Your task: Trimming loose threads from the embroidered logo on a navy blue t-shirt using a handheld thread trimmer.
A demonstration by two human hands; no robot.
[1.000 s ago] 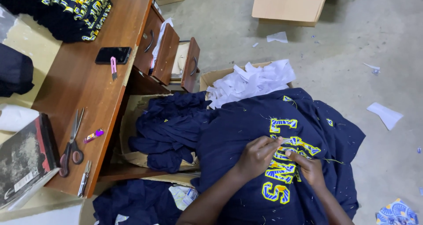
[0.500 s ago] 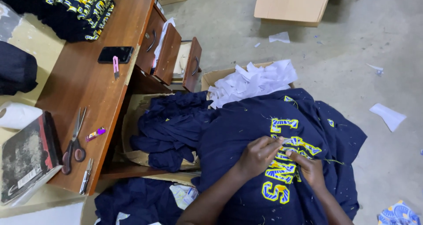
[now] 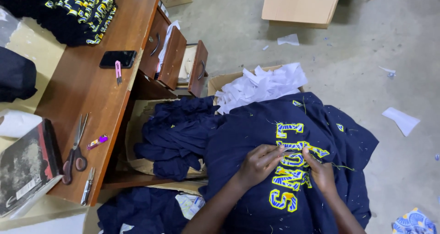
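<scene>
**Trimming threads on the embroidered letters**

We work on the garment point(image 3: 256, 137), a navy piece spread over the lap at 5 o'clock in the view, with yellow-and-blue letters point(image 3: 293, 165) stitched across it. Loose threads show around the stitching.

Left hand point(image 3: 259, 163): fingers curled narrow, pressing the cloth just beside the letters at their 9 o'clock side. It holds the fabric flat; we cannot tell if it pinches a thread.

Right hand point(image 3: 321, 167): fingers closed on the cloth at the 3 o'clock edge of the letters. Whether it grips a small tool is hidden.

Step in hand, as we judge it: cleaning stray threads from the upper rows of letters. The lower letters lie uncovered toward 6 o'clock.

The next move calls for keeping the cloth taut between both hands and working on one thread only, clear of the stitching.

Nearby: a pile point(image 3: 178, 133) of navy cloth at 9 o'clock, white paper point(image 3: 261, 85) at 12 o'clock, and scissors point(image 3: 75, 147) on the bench point(image 3: 91, 92), well apart.
</scene>
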